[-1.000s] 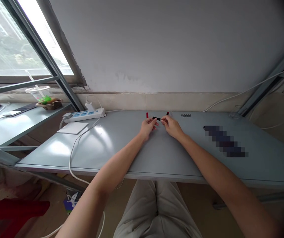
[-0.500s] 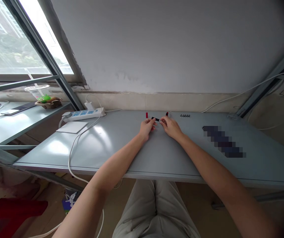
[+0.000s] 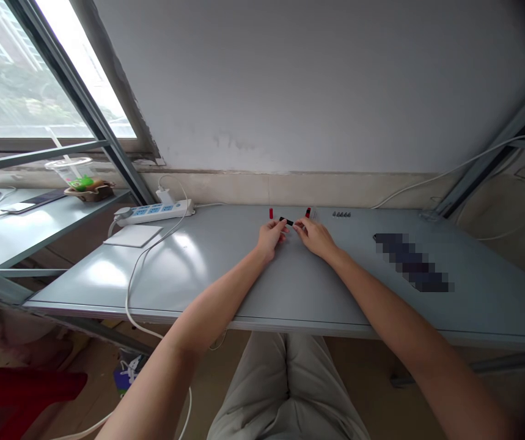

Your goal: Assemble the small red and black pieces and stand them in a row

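Observation:
Over the far middle of the desk, my left hand is closed in a pinch on a small black tube-like piece. My right hand is closed too, its fingertips at the right end of that piece. Whatever lies between the right fingertips is too small to make out. A short red cylinder stands upright just behind my left hand. Behind my right fingers is a small red and black piece, partly hidden. Several small dark pieces form a row to the right.
A white power strip with a cable and a flat white square are on the left of the grey desk. A blurred-out dark object lies at right. A plastic cup is on the left side shelf.
My right fingertips have moved slightly left, closer against the black piece; the pale bit between them is now hardly visible. My left hand stays nearly still.

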The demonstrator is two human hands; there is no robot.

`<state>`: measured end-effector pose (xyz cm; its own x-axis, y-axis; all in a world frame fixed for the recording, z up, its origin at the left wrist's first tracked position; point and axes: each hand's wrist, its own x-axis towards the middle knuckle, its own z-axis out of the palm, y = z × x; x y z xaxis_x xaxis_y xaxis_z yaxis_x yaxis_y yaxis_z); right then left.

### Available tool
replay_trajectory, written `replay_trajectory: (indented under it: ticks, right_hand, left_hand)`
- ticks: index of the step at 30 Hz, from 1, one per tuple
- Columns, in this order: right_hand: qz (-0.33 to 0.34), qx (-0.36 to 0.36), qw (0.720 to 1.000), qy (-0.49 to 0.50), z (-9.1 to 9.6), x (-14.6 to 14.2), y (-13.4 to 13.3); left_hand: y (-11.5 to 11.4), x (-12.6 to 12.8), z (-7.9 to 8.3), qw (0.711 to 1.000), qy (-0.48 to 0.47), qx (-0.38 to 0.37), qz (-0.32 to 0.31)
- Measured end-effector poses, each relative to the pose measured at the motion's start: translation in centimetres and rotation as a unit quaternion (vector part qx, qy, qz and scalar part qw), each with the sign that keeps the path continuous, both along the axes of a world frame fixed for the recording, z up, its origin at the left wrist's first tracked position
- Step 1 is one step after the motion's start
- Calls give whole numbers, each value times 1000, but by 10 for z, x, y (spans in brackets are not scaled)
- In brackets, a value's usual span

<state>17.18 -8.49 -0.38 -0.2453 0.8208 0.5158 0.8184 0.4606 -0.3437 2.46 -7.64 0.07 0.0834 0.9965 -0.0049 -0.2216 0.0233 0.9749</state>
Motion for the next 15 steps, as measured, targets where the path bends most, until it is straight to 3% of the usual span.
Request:
replay_trajectory:
  ticks: [15]
  right_hand:
    - [-25,-12,999,-33,-5,5,7]
  left_hand:
    - [0,1,-2,999,31,4,8]
